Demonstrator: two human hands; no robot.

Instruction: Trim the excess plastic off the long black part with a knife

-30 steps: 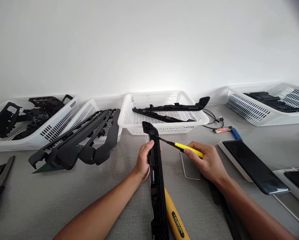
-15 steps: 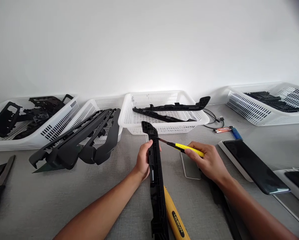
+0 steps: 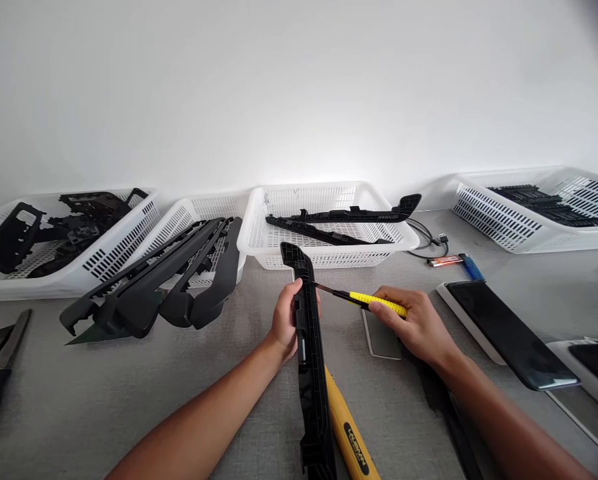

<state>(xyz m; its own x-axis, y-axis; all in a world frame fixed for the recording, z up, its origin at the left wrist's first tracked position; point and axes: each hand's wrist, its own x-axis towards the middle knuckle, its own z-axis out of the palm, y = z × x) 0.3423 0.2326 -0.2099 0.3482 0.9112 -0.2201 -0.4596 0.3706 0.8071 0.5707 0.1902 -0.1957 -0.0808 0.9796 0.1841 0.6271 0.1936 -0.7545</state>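
Observation:
My left hand (image 3: 285, 313) is closed around a long black plastic trim piece (image 3: 309, 353) near its bent upper end, thumb on the near face. The ribbed side of the piece faces me, and its lower end runs to the bottom of the view. In my right hand (image 3: 416, 320) is a utility knife (image 3: 379, 303) with a yellow and black handle. Its thin blade points left, and the tip meets the right edge of the trim piece just below the bend. Behind the piece lies a yellow tool (image 3: 351, 433) with lettering, partly hidden.
A white basket (image 3: 273, 251) ahead holds similar black pieces. More trim pieces (image 3: 153, 283) lean over a basket to the left. Other baskets of black parts stand far left and right (image 3: 503, 227). A phone (image 3: 509, 327), a blue lighter (image 3: 473, 268) and a cable (image 3: 429, 240) lie on the right.
The upper end of the trim piece has shifted slightly left. The knife tip sits a little lower along its edge. Both hands keep their hold.

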